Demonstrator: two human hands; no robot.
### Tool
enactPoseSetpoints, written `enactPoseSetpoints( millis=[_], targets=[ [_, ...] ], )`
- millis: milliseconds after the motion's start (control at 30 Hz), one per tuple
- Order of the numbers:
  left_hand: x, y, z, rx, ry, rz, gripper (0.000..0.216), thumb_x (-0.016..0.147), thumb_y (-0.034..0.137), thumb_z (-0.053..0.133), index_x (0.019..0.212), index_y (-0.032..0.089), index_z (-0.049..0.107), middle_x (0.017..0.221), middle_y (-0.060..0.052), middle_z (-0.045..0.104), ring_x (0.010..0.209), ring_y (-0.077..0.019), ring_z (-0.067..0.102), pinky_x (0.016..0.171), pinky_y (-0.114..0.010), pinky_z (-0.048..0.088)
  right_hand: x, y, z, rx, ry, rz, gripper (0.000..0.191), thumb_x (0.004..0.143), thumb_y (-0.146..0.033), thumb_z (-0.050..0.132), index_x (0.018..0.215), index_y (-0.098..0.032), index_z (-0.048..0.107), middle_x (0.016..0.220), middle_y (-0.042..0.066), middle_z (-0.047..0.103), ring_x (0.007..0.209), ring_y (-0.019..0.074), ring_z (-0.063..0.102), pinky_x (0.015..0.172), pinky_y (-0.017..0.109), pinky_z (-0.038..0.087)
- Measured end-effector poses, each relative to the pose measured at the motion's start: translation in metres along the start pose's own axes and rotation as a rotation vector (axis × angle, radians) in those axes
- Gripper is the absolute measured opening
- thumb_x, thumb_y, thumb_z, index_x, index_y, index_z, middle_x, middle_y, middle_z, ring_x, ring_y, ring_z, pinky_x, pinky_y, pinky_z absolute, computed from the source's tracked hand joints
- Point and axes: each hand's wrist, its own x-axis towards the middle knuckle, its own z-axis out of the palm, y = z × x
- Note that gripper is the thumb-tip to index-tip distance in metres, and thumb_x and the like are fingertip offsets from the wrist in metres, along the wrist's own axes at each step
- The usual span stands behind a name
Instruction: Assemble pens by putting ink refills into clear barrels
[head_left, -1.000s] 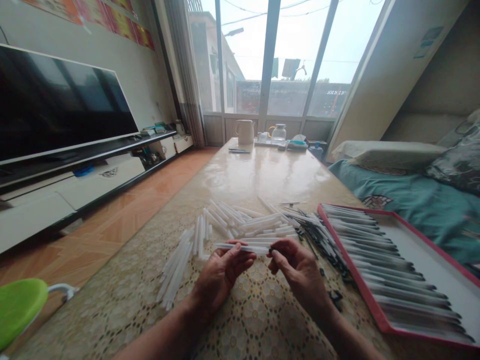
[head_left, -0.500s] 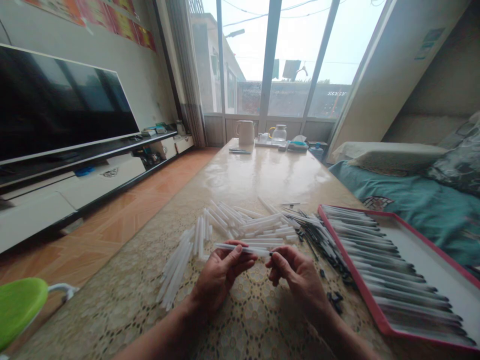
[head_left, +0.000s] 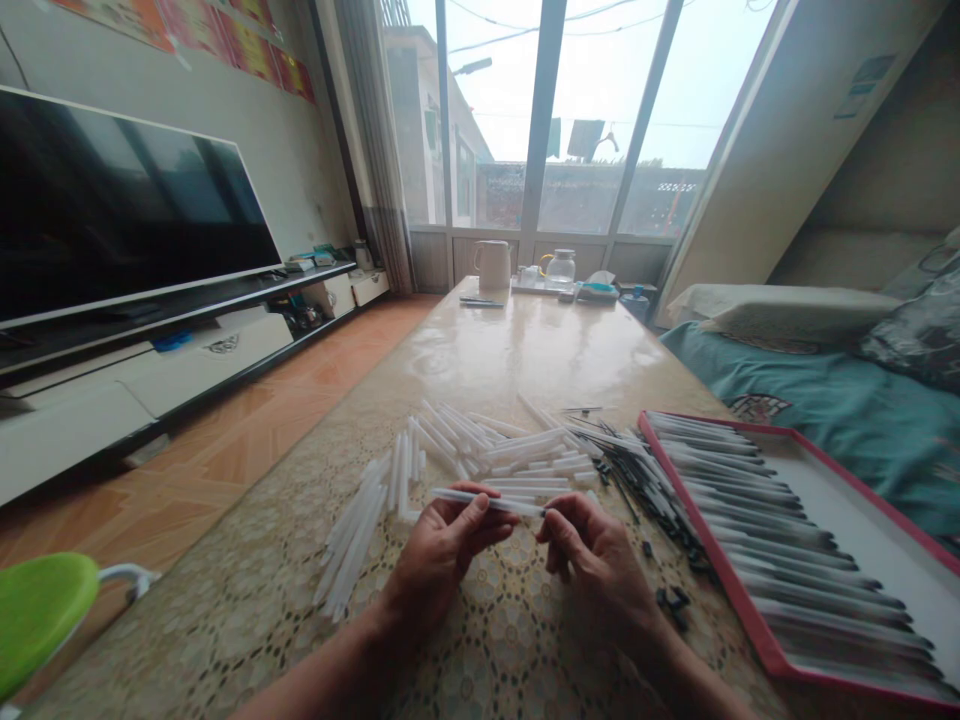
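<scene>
My left hand [head_left: 442,550] is closed around a white pen barrel [head_left: 517,506], thumb on top, its tip pointing right. At that tip, my right hand [head_left: 596,550] pinches a small black end piece, mostly hidden by the fingertips. Behind both hands lies a heap of white pen barrels [head_left: 525,455], and more white tubes [head_left: 356,550] lie to the left. Thin black refills [head_left: 619,465] are bunched on the right. Loose black end pieces [head_left: 673,605] lie beside my right wrist.
A red-rimmed tray [head_left: 716,548] with a row of black-ended pens [head_left: 787,545] stands at the right. Across the patterned table [head_left: 495,640], at its far end, are a beige jug [head_left: 493,267], a glass pitcher [head_left: 560,268] and tissues [head_left: 598,288]. A green stool [head_left: 45,610] is at left.
The barrel's tip and the right fingertips have come together, so less of the black end piece shows. Otherwise the hands have barely moved; the view has shifted slightly.
</scene>
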Motion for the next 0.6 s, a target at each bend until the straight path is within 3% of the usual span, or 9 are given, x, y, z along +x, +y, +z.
enactPoseSetpoints(
  millis=[133,267,367,467,600],
  targets=[
    [0.0012,-0.0019,-0.0008,0.013,-0.023,-0.001,0.02,0.068,0.024,0.076,0.08,0.012,0.066,0.071,-0.01,0.074,0.069,-0.0192,0.07,0.068,-0.027,0.055,-0.0011,0.002,-0.0016,-0.269,0.004,-0.076,0.04,0.091,-0.051,0.037,0.067,-0.021,0.045,0.055,-0.004,0.046,0.046,0.0095,0.044,0.045,0.021,0.035],
    [0.0016,-0.0026,-0.0019,-0.013,-0.04,-0.024,0.021,0.068,0.025,0.076,0.08,0.012,0.065,0.071,-0.009,0.074,0.068,-0.0181,0.07,0.068,-0.026,0.055,-0.0014,0.0023,-0.0038,-0.428,0.009,-0.133,0.047,0.093,-0.05,0.027,0.061,-0.021,0.043,0.052,-0.002,0.048,0.048,0.0114,0.046,0.048,0.023,0.035],
    [0.0014,-0.0017,-0.0024,-0.034,-0.026,-0.032,0.021,0.069,0.026,0.076,0.081,0.012,0.065,0.072,-0.008,0.074,0.069,-0.017,0.07,0.07,-0.025,0.055,-0.0016,-0.0008,-0.0048,-0.408,-0.018,-0.102,0.041,0.094,-0.05,0.026,0.077,-0.02,0.05,0.056,-0.002,0.056,0.045,0.0114,0.047,0.047,0.022,0.035],
    [0.0016,-0.0011,-0.0029,-0.036,-0.013,-0.031,0.021,0.068,0.025,0.076,0.08,0.012,0.065,0.071,-0.007,0.074,0.071,-0.0166,0.07,0.07,-0.025,0.055,-0.0016,-0.0034,-0.005,-0.376,-0.035,-0.102,0.031,0.091,-0.049,0.035,0.09,-0.021,0.047,0.058,-0.003,0.059,0.045,0.0115,0.048,0.046,0.022,0.035],
    [0.0023,-0.0018,-0.0043,-0.022,-0.052,-0.04,0.02,0.069,0.025,0.076,0.081,0.012,0.065,0.071,-0.008,0.074,0.07,-0.0173,0.07,0.069,-0.025,0.055,-0.0017,-0.0044,-0.0064,-0.466,-0.054,-0.175,0.039,0.094,-0.045,0.031,0.067,-0.021,0.046,0.054,-0.001,0.056,0.05,0.0122,0.05,0.052,0.023,0.037]
  ],
)
